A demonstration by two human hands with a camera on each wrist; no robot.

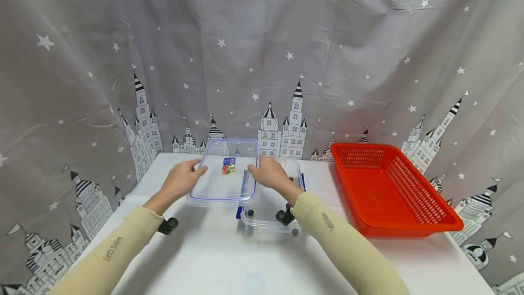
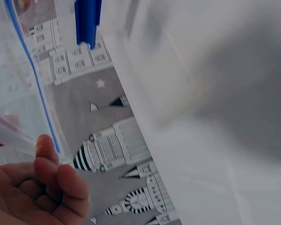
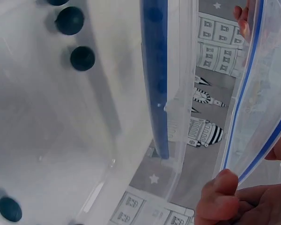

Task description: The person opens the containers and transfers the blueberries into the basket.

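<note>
Both hands hold a clear plastic lid (image 1: pixel 217 183) with a blue seal line and a small colourful label, raised above the table. At its left edge my left hand (image 1: pixel 183 179) grips with thumb and fingers; my right hand (image 1: pixel 270 173) pinches the right edge. Below and to the right sits a clear plastic box (image 1: pixel 268 213) with blue side clips, partly hidden by the right hand and the lid. Dark balls (image 3: pixel 82 58) show in the box in the right wrist view. In the left wrist view the curled fingers (image 2: pixel 74 180) lie against the lid's corner.
A red plastic basket (image 1: pixel 389 195) with perforated sides stands on the right of the white table (image 1: pixel 213 258). Behind hangs a grey curtain (image 1: pixel 245 58) printed with castles and stars.
</note>
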